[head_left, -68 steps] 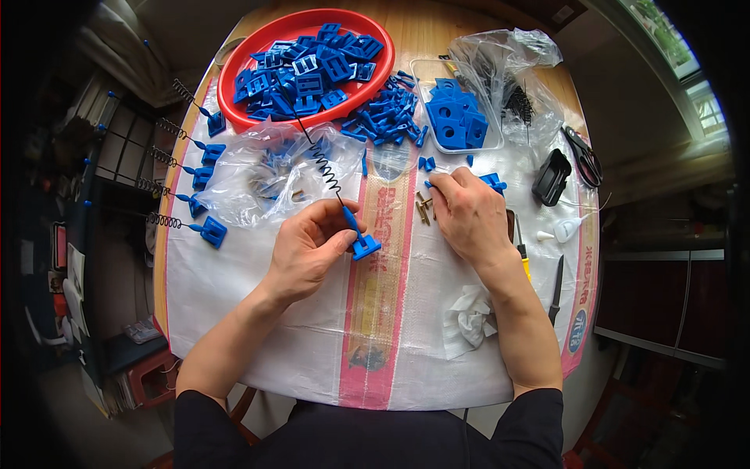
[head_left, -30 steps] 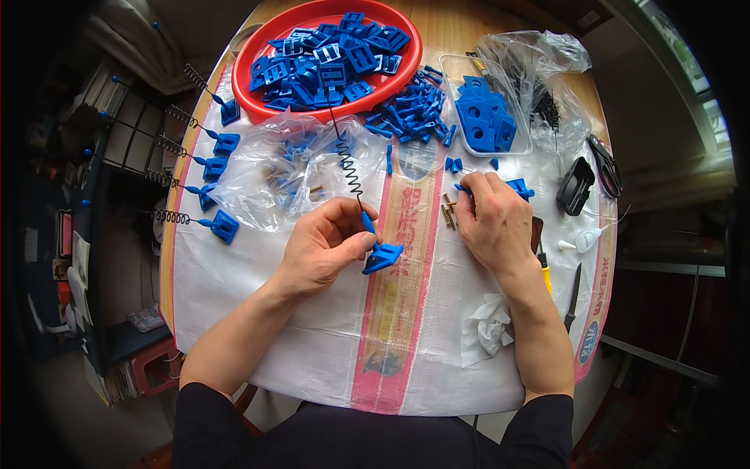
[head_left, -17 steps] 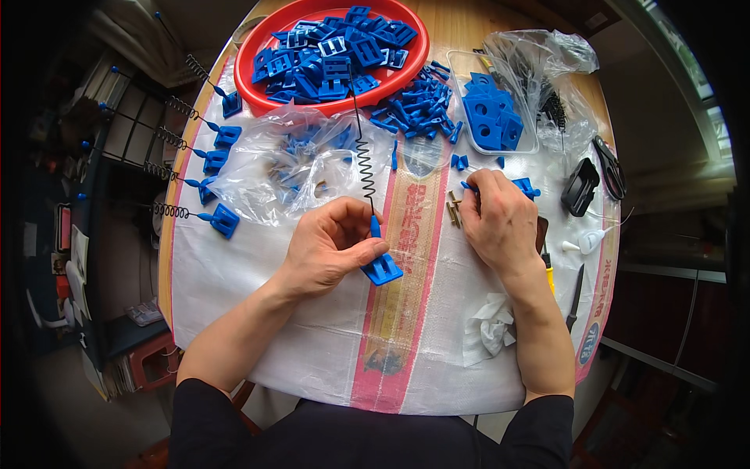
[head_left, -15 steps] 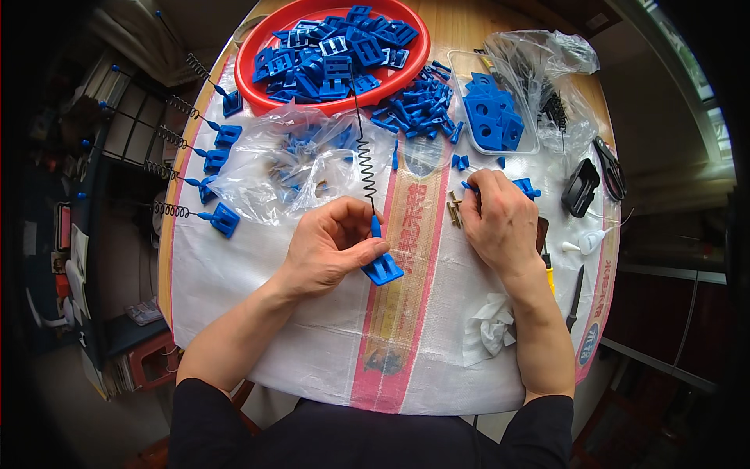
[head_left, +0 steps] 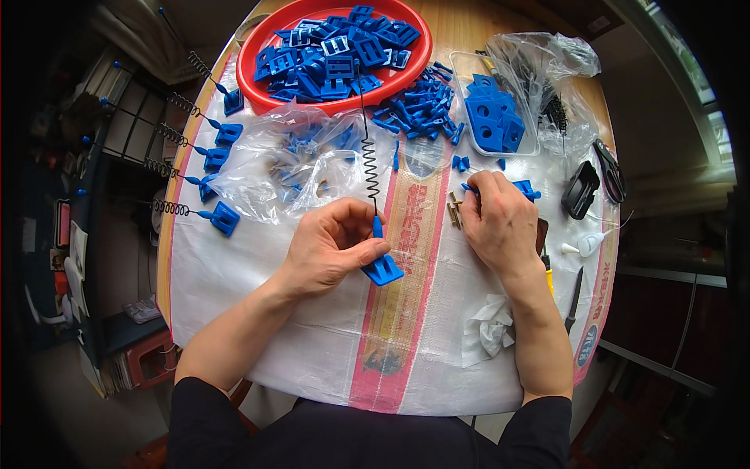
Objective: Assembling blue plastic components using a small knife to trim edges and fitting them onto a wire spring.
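My left hand (head_left: 332, 244) pinches a blue plastic piece with a slotted, flat base (head_left: 383, 270) and a narrow neck. From the neck a black coiled spring wire (head_left: 371, 168) stands up, its top end overlapping the red basin in view. My right hand (head_left: 501, 223) rests on the cloth with its fingers curled down together. A small blue plastic piece (head_left: 468, 187) pokes out at those fingertips; the grip on it is partly hidden. Beside the thumb lie several brass-coloured pins (head_left: 455, 211). Another blue piece (head_left: 527, 189) shows past the knuckles.
A red basin (head_left: 248, 74) of blue slotted parts stands at the back, near a pile of narrow blue pieces (head_left: 422, 102). Finished-looking spring pieces (head_left: 224, 219) line the left edge. Scissors (head_left: 611, 168), a black holder (head_left: 580, 189), a knife (head_left: 576, 301) and tissue (head_left: 489, 332) lie right.
The top of the spring wire has swung slightly to the right. Both hands keep practically the same place and grip.
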The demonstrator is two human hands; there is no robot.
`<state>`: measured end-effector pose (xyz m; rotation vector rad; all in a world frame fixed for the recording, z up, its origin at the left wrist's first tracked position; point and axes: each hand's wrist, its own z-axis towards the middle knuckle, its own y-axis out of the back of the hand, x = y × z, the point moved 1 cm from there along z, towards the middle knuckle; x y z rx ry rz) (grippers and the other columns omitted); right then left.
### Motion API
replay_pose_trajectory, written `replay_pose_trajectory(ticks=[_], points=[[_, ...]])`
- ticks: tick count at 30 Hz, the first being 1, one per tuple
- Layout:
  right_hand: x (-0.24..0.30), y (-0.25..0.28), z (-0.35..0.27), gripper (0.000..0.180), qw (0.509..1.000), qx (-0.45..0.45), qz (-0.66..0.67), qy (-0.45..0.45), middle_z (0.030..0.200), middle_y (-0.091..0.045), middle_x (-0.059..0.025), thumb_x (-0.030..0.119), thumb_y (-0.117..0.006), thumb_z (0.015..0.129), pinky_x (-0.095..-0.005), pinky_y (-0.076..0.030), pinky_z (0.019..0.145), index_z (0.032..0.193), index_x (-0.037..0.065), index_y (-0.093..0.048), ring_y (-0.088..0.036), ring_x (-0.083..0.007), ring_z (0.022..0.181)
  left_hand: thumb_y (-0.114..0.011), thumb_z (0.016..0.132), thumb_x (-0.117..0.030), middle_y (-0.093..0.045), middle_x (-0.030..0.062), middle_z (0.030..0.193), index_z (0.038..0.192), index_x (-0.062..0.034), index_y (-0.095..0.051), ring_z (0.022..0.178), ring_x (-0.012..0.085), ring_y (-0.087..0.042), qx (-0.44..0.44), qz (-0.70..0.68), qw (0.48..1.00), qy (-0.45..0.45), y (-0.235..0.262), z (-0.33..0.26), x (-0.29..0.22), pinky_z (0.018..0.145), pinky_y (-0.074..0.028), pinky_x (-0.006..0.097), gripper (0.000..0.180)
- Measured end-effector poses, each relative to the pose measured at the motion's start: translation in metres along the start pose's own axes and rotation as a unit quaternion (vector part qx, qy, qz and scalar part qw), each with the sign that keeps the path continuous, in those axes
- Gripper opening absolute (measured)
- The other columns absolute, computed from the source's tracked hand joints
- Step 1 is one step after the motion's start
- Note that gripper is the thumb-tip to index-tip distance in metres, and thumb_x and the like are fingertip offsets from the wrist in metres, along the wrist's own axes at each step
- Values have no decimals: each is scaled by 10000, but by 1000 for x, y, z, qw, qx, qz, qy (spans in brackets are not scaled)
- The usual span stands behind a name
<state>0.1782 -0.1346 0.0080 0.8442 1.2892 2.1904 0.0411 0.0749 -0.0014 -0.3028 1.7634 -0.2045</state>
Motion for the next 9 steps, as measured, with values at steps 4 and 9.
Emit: replay_pose_trajectory(ticks=[4,9], points=[[0,1,0,80,1000,13,4,-11,799,-639,-134,84,-624,804,-412,-496,620,867,39,-603,-639,-324,709,-705,852,16,-625,33,937,1074,20,-580,842,87,-631,7,7,1000,-10,1,0,1,745,-553,247,254],[-2,2,-1,111,1000,11,18,-20,798,-640,-145,85,-636,796,-413,-497,622,886,38,-593,-639,-328,712,-700,859,5,-628,27,949,1093,19,-582,858,91,-633,14,24,998,-48,2,1,4,763,-549,248,263]])
